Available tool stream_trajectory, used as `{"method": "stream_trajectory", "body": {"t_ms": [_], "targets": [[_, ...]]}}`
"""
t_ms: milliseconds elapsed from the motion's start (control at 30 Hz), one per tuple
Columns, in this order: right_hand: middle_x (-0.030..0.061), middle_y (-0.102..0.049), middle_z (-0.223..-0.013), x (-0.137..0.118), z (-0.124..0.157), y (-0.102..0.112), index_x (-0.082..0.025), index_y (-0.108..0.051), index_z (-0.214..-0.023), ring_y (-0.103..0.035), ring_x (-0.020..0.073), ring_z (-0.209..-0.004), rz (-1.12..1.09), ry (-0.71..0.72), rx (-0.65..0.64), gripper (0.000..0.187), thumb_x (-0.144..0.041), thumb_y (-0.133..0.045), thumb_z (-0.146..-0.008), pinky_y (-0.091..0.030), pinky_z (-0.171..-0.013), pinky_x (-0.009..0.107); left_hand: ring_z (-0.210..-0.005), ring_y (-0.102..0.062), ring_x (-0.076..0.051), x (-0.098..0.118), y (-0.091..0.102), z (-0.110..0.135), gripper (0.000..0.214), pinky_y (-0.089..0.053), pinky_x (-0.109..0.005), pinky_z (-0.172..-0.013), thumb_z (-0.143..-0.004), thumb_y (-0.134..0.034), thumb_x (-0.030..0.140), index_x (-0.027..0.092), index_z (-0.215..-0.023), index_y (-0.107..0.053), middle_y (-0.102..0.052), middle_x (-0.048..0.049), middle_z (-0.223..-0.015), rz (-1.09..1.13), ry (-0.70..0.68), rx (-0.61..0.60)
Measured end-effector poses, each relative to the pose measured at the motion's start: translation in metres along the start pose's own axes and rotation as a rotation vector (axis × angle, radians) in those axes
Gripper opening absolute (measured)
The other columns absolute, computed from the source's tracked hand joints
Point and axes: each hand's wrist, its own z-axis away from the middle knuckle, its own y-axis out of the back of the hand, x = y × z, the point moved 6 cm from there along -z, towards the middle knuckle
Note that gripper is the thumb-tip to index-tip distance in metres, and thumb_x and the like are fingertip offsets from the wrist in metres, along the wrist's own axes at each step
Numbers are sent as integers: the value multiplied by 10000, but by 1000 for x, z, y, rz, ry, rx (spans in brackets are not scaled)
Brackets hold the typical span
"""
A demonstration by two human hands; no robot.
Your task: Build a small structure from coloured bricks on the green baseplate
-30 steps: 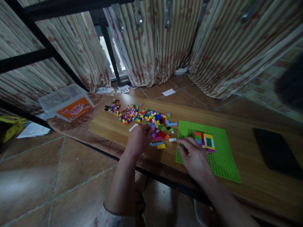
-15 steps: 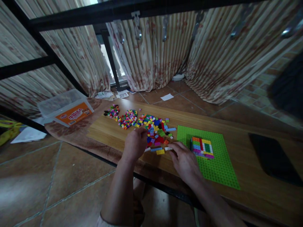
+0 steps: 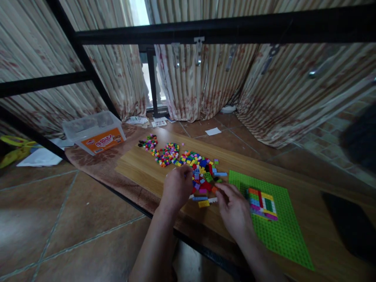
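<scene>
My left hand point(image 3: 178, 186) is at the near left edge of a pile of loose toy bricks point(image 3: 192, 158). Its fingers are curled together, and whatever they pinch is hidden behind the hand. On the pile's right side, my right hand point(image 3: 235, 209) reaches in with thumb and forefinger a little apart, beside an orange brick point(image 3: 215, 189). Just below the fingertips lie a white brick point(image 3: 212, 200), a yellow brick point(image 3: 203, 204) and a light blue brick point(image 3: 200, 198). A multicoloured brick build point(image 3: 262, 204) stands on the green baseplate point(image 3: 293, 231) to the right.
More small bricks point(image 3: 167, 154) spread leftward along the wooden board point(image 3: 135, 162). A clear plastic box point(image 3: 94, 133) with an orange label stands at the far left. A dark flat object point(image 3: 348, 223) lies at the right. A black metal frame bar point(image 3: 173, 35) crosses above.
The view has shifted, so the scene sits lower and further right. My right fingers have moved from the white brick up to the orange brick. My left hand stays at the pile.
</scene>
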Motion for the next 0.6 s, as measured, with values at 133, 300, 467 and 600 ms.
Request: {"method": "stream_trajectory", "body": {"t_ms": [133,300,467,600], "targets": [[119,-671,-1067,7,-12,3,-151,-664,-1070,-615,237,-988,75,7,80,297,-206,-427,-899,-494,-907,413,-693,-583,-138,-4,7,-1,203,-386,-215,-627,-851,-523,209,183,-892,-721,-702,-38,-802,54,13,20],[146,-663,-1108,11,-29,-2,-123,-656,-1116,-578,276,-1041,193,-25,106,349,-175,-413,-870,-466,-951,463,-607,-554,-125,-9,23,-3,228,-380,-210,-587,-846,-533,233,166,-937,-731,-681,-22,-714,178,51,78],[151,-671,-1112,9,-46,-14,-104,-659,-1125,-571,271,-1006,219,-19,81,369,-144,-414,-851,-456,-944,444,-617,-573,-133,-19,31,-5,238,-390,-220,-591,-841,-539,255,173,-958,-730,-681,-13,-705,259,83,93],[148,-670,-1114,10,-54,-25,-114,-678,-1093,-561,267,-1026,199,-26,48,359,-143,-416,-848,-451,-939,427,-650,-592,-144,-26,34,-9,226,-396,-228,-599,-835,-549,270,176,-936,-728,-685,-16,-711,269,106,82]]}}
